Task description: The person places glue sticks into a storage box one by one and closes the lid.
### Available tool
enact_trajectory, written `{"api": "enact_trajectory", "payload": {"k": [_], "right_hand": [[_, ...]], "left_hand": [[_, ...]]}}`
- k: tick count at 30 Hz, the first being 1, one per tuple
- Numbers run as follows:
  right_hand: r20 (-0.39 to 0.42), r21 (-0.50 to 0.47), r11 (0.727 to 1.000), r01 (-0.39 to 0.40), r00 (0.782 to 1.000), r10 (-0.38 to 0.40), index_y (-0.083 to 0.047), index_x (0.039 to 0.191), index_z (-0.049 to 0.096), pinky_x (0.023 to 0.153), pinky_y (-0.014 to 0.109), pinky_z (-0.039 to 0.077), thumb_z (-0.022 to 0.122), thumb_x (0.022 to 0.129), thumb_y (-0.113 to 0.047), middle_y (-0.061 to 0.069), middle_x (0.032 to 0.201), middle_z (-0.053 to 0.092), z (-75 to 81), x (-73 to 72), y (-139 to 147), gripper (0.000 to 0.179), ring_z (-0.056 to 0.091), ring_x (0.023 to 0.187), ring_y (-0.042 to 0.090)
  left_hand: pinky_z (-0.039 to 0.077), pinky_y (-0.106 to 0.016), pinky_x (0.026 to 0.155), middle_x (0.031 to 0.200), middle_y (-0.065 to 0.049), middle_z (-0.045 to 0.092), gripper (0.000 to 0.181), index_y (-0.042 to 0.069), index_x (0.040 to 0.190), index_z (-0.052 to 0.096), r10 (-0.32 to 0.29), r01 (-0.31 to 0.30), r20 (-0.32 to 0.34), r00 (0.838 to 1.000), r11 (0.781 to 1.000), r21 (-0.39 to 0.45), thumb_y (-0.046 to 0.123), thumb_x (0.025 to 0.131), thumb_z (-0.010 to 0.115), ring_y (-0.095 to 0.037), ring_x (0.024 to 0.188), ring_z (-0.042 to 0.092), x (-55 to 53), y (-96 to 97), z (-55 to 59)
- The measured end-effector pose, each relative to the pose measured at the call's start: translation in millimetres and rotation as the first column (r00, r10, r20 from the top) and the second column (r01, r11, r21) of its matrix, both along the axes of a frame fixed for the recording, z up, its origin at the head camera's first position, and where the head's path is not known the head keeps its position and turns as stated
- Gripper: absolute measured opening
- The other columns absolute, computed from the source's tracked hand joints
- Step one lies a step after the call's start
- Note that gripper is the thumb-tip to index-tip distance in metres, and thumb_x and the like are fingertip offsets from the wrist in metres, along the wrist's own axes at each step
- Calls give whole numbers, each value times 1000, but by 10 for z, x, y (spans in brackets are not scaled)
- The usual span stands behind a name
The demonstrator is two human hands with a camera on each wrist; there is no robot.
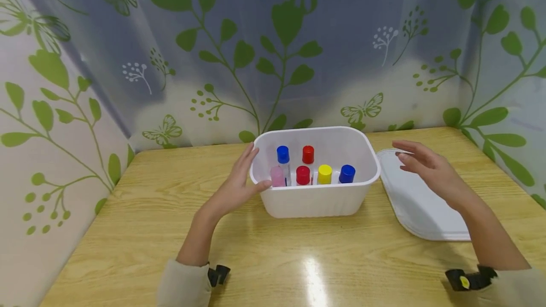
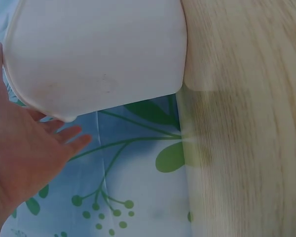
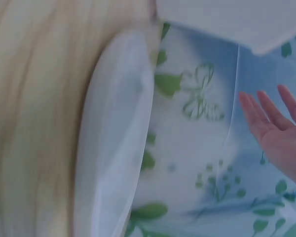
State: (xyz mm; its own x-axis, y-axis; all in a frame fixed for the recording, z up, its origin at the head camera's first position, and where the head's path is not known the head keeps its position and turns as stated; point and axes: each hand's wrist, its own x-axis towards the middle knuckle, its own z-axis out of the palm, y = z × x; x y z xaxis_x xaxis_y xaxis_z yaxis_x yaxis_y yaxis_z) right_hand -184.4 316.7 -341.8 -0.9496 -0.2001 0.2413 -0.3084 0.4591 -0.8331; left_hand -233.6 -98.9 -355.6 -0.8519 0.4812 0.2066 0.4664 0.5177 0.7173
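Observation:
A white plastic bin [image 1: 315, 201] stands upright on the table with several capped bottles inside. Their caps are blue [image 1: 283, 153], red [image 1: 308, 154], yellow [image 1: 324, 173] and more of red and blue; a pink one [image 1: 277, 176] sits at the left. My left hand [image 1: 232, 187] rests against the bin's left end, fingers nearly straight along the outer wall and thumb by the front rim. My right hand [image 1: 435, 170] hovers above the white lid [image 1: 420, 203], apart from the bin, with loosely bent fingers and nothing held. The bottles' lower parts are hidden by the bin's front wall.
The wooden table [image 1: 273, 259] reaches back to a curtain [image 1: 341, 75] printed with green leaves and butterflies. The lid lies flat just right of the bin. Black straps with mounts [image 1: 471, 279] sit at both wrists.

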Motion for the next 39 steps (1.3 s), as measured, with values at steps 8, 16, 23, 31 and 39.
{"api": "enact_trajectory", "payload": {"k": [8,16,23,31,39], "right_hand": [[29,275,940,201,976,-217,-5,139,37,81,42,41,47,97,-29,10,127,45,-72,191,540,49,41,116,28],[3,387,878,283,951,-308,4,135,37,74,67,33,48,96,-32,36,127,37,-282,288,902,54,32,113,56],[44,415,865,282,944,-328,11,130,37,74,67,31,47,96,-32,40,124,36,-421,324,1074,55,32,108,58],[107,383,864,327,914,-392,12,130,38,77,63,34,47,96,-36,41,124,35,-776,347,1245,59,35,107,56],[52,395,809,435,869,-492,8,121,50,64,27,36,50,94,-37,34,114,50,-973,303,1275,53,48,96,40]], "left_hand": [[17,-58,102,153,-3,-3,89,12,148,11,-18,17,25,1000,999,27,54,85,56,-26,137,1,32,-11,1],[18,-58,101,152,-1,-5,88,12,148,11,-26,24,47,999,998,50,50,85,58,-27,137,2,39,-21,2],[19,-58,101,152,-1,-5,86,13,148,10,-23,21,45,999,999,43,49,86,58,-28,136,3,24,-20,-4],[19,-59,100,152,0,-5,86,14,148,11,-30,26,64,998,998,57,48,86,59,-29,136,2,37,6,13],[19,-60,100,152,1,-6,86,15,148,10,-29,25,66,997,998,64,47,86,59,-29,136,2,32,0,13]]}}
